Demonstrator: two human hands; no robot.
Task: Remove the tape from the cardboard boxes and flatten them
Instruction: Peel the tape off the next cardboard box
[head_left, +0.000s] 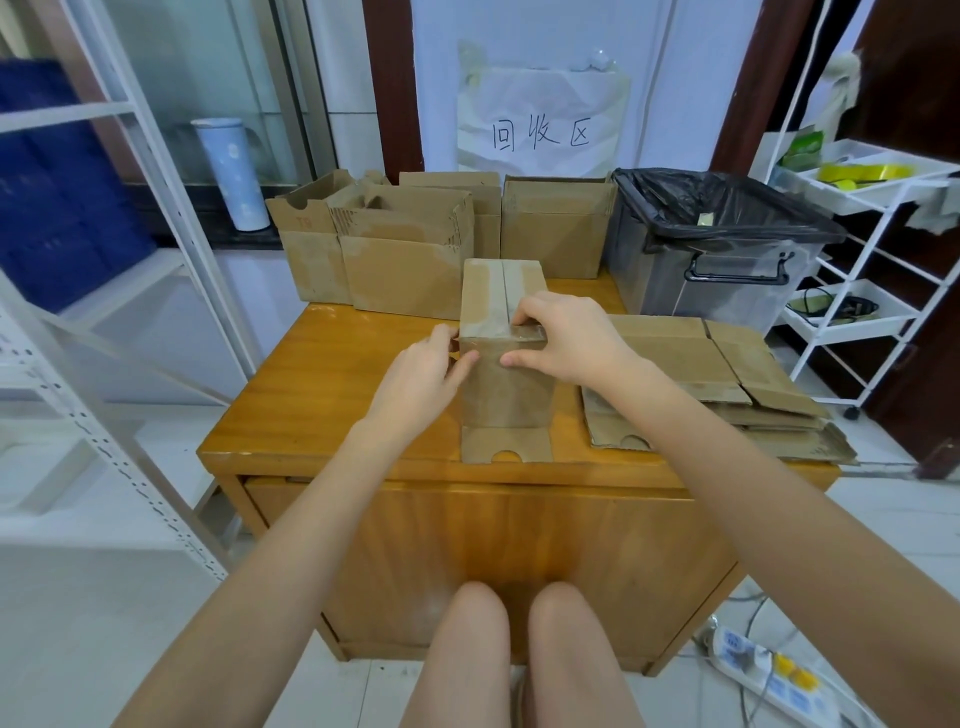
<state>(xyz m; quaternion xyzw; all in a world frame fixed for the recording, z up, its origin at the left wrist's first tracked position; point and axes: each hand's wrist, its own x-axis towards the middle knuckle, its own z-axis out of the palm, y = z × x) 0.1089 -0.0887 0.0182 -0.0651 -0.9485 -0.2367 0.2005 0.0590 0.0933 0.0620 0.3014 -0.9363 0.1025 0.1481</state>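
A small upright brown cardboard box (503, 358) stands at the middle of an orange wooden table (332, 395), its near flap lying flat. The right hand (563, 338) pinches clear tape (524, 332) at the box's top front edge, while the left hand (421, 376) grips its left corner. Flattened brown cardboard sheets (711, 384) lie stacked at the right; a black-lined plastic bin (717, 249) stands behind.

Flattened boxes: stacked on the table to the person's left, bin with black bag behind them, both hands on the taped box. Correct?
Wrong side. The head view shows the flattened boxes stacked on the person's right. The bin does stand behind them, and the left hand and right hand are on the taped box.
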